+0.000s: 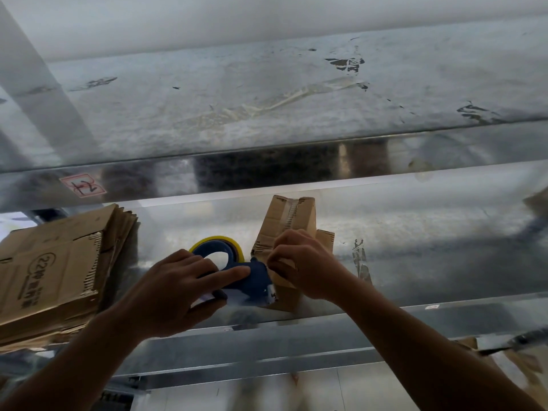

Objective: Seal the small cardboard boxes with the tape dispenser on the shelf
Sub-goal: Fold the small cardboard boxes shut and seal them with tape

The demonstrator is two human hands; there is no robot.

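Mid-seal: my left hand [175, 287] grips the tape dispenser [237, 272], right hand [299, 262] pinches the small box [284, 232] at the shelf [415, 315] front edge. Flat cartons [53, 271] at left edge look unsealed.

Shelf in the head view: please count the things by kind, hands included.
Hands: 2, left hand and right hand
Tape dispenser: 1
Small cardboard boxes: 2 visible
Stack of flattened cartons: 1
Total: 6
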